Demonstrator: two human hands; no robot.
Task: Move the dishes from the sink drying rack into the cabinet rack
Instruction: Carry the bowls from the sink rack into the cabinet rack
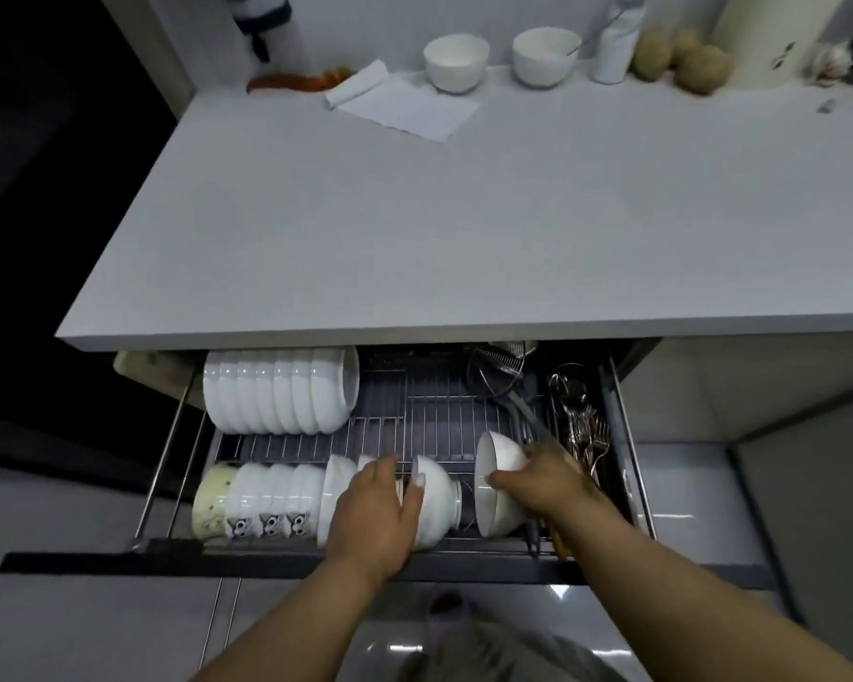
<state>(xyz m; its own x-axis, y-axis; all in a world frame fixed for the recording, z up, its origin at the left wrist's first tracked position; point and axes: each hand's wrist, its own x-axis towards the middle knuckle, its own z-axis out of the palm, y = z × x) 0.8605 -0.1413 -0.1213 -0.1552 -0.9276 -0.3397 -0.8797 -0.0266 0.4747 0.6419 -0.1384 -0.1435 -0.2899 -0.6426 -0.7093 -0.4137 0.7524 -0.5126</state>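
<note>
The pulled-out cabinet rack [414,415] already carries a row of white bowls [279,391] along its back edge and another along its front edge; two bowls [456,61] sit at the desk's [414,214] far edge. The left hand [373,519] grips a bowl [437,499] at the front row's end, the right hand [545,479] grips another bowl [496,477] beside it, with bare wire behind them.

A pale grey countertop [414,228] meets a white wall [365,22] above glossy floor tiles [685,509].

The counter [414,228] hides the back of the cabinet rack [414,401]. The left hand [373,514] covers part of a white bowl [434,489]. The utensils [582,425] blur together.
</note>
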